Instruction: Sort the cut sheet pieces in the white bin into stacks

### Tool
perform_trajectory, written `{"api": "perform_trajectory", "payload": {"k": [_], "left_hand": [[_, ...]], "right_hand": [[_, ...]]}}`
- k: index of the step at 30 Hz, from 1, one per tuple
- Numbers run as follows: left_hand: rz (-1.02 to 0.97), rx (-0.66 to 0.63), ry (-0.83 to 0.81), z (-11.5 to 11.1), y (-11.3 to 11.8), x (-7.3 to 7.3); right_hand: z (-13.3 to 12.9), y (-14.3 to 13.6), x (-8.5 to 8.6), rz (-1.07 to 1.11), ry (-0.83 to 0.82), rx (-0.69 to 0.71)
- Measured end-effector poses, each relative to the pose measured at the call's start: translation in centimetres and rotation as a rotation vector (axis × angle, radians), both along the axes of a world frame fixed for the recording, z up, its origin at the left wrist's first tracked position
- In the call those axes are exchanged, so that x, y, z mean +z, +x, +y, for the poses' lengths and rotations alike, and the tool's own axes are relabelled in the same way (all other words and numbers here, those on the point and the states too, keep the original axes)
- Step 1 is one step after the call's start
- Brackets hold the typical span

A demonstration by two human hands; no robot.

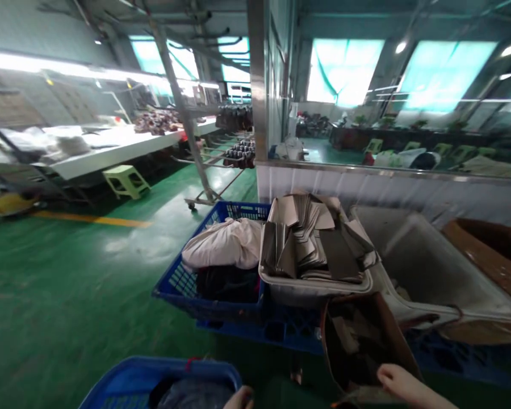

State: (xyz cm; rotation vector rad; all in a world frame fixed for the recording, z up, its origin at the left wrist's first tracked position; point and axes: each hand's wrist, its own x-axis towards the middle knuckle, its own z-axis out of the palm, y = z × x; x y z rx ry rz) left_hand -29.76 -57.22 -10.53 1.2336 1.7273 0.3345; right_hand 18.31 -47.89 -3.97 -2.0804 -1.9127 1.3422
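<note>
Right hand (392, 379) curled by the deep brown bin (398, 335), flat pale pieces (346, 334) inside; left hand (240, 398) right at the blue plastic tub's (153, 364) rounded corner, rumpled dark cloth (200, 395) within. Whether I gripped anything with either, I couldn't tell!

Shown bare-handed at the bottom of the head view, with left hand (239, 399) and right hand (392, 378) set well apart. Extends the right forearm (423, 393) up and inward from the lower edge, bare as far as visible, with fingers (384, 372) curled loosely inward, finer detail lost to blur. Shows only a small part on the left, just off center, cropped by the frame, leaving pose unreadable.
</note>
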Motion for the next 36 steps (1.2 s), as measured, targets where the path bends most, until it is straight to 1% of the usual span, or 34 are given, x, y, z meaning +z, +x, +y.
{"api": "perform_trajectory", "payload": {"k": [2, 4, 6, 8, 10, 12, 14, 17, 19, 20, 22, 24, 26, 28, 30, 33, 36], "left_hand": [[0.019, -0.034, 0.032, 5.7, 2.0, 0.9], [0.020, -0.068, 0.056, 10.0, 4.0, 1.6], [-0.006, -0.106, 0.059, 12.9, 5.7, 2.2], [-0.045, -0.118, 0.043, 15.1, 7.0, 2.7], [-0.054, -0.070, 0.050, 17.7, 7.7, 3.4], [-0.017, 0.009, 0.105, 21.5, 7.8, 4.1], [0.041, 0.045, 0.170, 26.6, 7.5, 5.0], [0.181, 0.116, 0.279, 35.7, 7.2, 6.0], [0.274, 0.153, 0.326, 41.2, 7.4, 6.1], [0.311, 0.165, 0.335, 43.6, 7.7, 6.0], [0.369, 0.175, 0.340, 47.1, 8.5, 5.4], [0.406, 0.169, 0.340, 49.2, 9.5, 4.5], [0.429, 0.153, 0.344, 50.0, 10.5, 3.5], [0.450, 0.140, 0.351, 50.0, 11.4, 2.7], [0.467, 0.131, 0.357, 49.7, 12.1, 2.3], [0.484, 0.125, 0.354, 49.2, 12.6, 2.2], [0.492, 0.142, 0.323, 49.4, 12.8, 2.3]], "right_hand": [[2.2, 1.7, -0.3, -0.042, 0.016, -0.036], [4.8, 2.1, 0.2, -0.045, 0.034, -0.066], [7.5, 1.7, 1.1, -0.006, 0.040, -0.096], [10.0, 0.8, 1.5, 0.054, 0.026, -0.124], [11.9, -0.2, 1.3, 0.112, -0.003, -0.156], [13.4, -1.3, 0.6, 0.159, -0.040, -0.195], [14.5, -2.6, -0.1, 0.206, -0.066, -0.222], [15.7, -4.8, -1.1, 0.286, -0.065, -0.240], [16.2, -6.6, -1.7, 0.356, -0.059, -0.232], [16.4, -7.5, -2.0, 0.394, -0.067, -0.226], [16.8, -9.2, -2.3, 0.448, -0.093, -0.219], [17.1, -10.7, -2.5, 0.459, -0.113, -0.208], [17.5, -11.8, -2.4, 0.456, -0.112, -0.203], [17.6, -12.4, -2.3, 0.457, -0.110, -0.222], [17.5, -12.8, -2.3, 0.445, -0.123, -0.260], [16.8, -13.2, -2.7, 0.407, -0.156, -0.296], [16.4, -13.7, -3.3, 0.401, -0.177, -0.299]]}}
